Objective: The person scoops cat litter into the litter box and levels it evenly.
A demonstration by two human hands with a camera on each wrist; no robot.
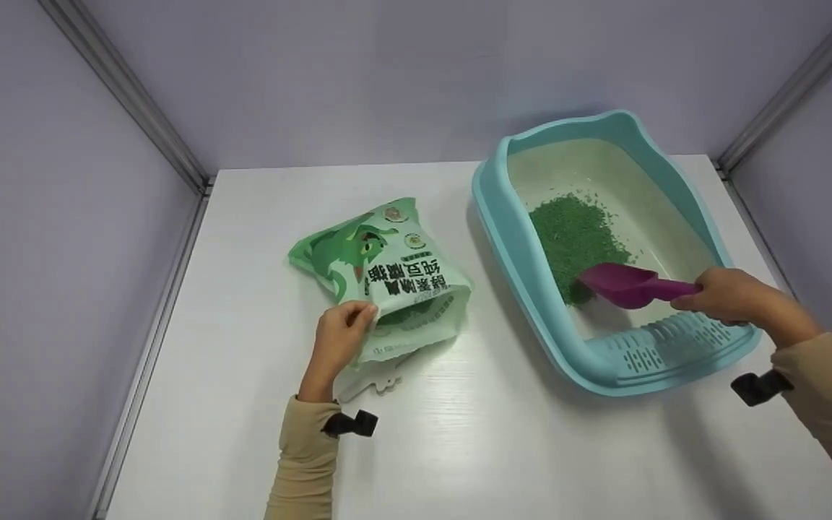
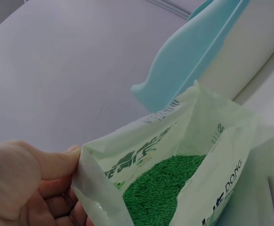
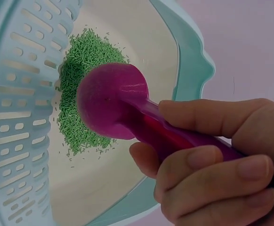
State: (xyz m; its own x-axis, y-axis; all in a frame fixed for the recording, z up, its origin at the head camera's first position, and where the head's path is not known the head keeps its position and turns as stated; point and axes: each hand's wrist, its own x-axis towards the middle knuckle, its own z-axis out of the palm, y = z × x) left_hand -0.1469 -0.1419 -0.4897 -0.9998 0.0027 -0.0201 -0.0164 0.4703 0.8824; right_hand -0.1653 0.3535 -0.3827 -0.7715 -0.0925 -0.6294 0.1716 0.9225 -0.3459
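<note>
Pale walls [image 1: 344, 79] stand behind and at both sides of a white table [image 1: 459, 448], with grey metal strips running along their corners. On the table's right side sits a light blue tub [image 1: 521, 260] with a high wavy rim at the far end and a slotted ledge at the near end. To its left, apart from it, a pale green bag [image 1: 398, 263] lies with a printed cartoon and dark lettering on its upper face, its mouth gaping towards the person. Inside the tub, a heap of green pellets [image 1: 571, 235] is spread over the pale floor, with stray bits around its edges. The right hand [image 1: 730, 296] grasps the handle of a purple scoop, reaching over the tub's near end. The left hand [image 1: 340, 336] pinches the edge of the bag's mouth between thumb and fingers. The scoop [image 1: 625, 285] has its bowl over the near part of the heap; whether it touches the pellets cannot be told. A small white object [image 1: 369, 383] lies partly hidden beneath the bag. More green pellets [image 2: 160, 188] show inside the bag.
</note>
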